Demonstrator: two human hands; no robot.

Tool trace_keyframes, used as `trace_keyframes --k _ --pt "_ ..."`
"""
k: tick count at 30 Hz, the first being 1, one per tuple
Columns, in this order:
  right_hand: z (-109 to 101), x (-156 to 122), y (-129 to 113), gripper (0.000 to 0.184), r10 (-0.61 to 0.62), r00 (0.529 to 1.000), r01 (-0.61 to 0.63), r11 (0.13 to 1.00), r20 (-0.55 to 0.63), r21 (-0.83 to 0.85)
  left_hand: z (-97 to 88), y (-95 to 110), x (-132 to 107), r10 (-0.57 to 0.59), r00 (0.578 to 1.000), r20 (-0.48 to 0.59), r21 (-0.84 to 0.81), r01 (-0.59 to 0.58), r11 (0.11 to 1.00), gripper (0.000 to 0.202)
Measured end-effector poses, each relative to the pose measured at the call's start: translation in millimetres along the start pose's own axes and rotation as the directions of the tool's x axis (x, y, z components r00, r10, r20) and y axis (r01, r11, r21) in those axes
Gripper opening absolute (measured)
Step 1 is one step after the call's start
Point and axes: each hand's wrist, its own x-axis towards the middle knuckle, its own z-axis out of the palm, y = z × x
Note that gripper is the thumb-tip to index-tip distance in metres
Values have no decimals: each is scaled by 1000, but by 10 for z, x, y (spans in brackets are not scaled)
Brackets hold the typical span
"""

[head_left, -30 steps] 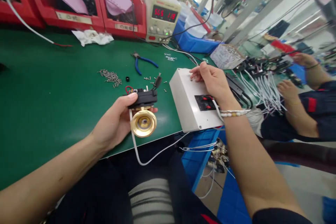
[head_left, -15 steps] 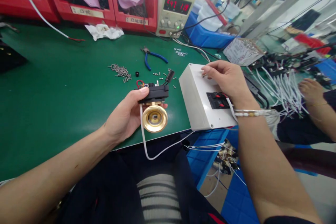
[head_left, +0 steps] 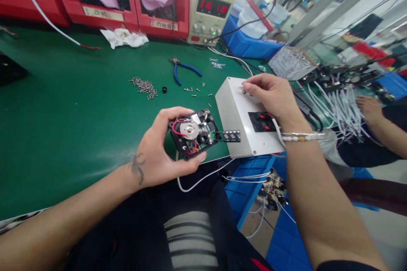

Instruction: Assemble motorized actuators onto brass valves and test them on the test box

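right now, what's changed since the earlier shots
The left hand has turned the black-cased device, its exposed circuitry now facing the camera, brass fitting hidden. The red reading on the power supply changed. The right hand stays at the white box; pliers unmoved.

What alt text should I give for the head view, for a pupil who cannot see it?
A person's left hand holds an open black housing with a circuit board inside, while the right hand is at a small metal part on a white box. Beyond them, blue-handled pliers and screws lie on a green bench, before red bins and a power supply.
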Motion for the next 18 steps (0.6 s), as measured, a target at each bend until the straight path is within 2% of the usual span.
trace_keyframes --k 4,9,18 --pt "5 2 -30 9 16 1000 -16 1000 4 -25 5 -70 -44 129 988 89 129 -140 982 58" --pt "-1 -4 -40 14 -3 1000 3 998 6 -66 -10 -126 -20 297 946 133 256 -322 911 63" --pt "-4 14 45 20 -54 998 51 997 36 58 -7 -150 -17 304 943 140 256 -331 908 64"
